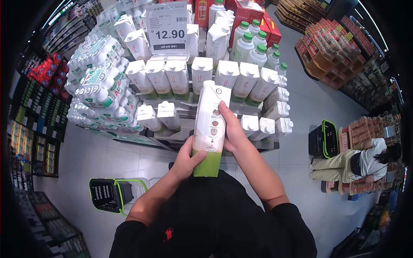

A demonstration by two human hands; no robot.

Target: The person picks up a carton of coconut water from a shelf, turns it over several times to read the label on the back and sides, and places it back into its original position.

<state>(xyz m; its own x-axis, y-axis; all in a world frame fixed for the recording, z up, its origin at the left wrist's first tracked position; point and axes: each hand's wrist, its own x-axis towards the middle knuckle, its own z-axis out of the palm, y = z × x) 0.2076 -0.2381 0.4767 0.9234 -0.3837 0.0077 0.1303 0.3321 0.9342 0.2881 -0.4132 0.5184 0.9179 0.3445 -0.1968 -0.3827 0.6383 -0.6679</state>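
A white and green drink carton (206, 129) with a white screw cap is held upright between both hands, close to my body. My left hand (187, 158) grips its lower left side, thumb across the front. Around the upper right side is my right hand (231, 127), its thumb on the printed panel. Small pictures and writing run down the side facing me. Behind it, a row of matching if coconut water cartons (176, 79) stands on a tiered display shelf (185, 129). A price sign (167, 30) in a clear holder rises above them.
Shrink-wrapped bottle packs (96, 80) are stacked left of the cartons; green-capped bottles (246, 45) stand right. A black shopping basket (106, 195) is on the floor at left, another basket (322, 140) at right beside a person (358, 161). Stocked wooden shelves (322, 64) stand at far right.
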